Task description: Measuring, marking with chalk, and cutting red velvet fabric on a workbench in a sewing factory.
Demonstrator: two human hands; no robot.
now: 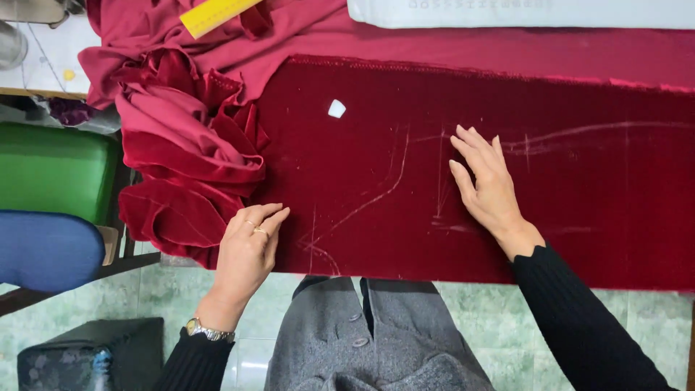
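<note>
The velvet (449, 181) lay flat on the table, its chalk lines (376, 195) between both hands. The right hand (486, 185) pressed it open-palmed, gripping nothing; the left hand (250, 246), loosely curled and empty, rested at its near edge beside the bunched cloth (188, 145). Smoothing outward from the lines, without stretching the pile, would serve best.

Place: tailoring workshop | Signs: red velvet (449, 145) chalk-marked across the table, tailor's chalk (337, 108) at 12 o'clock, yellow ruler (213, 14) at 11 o'clock
</note>
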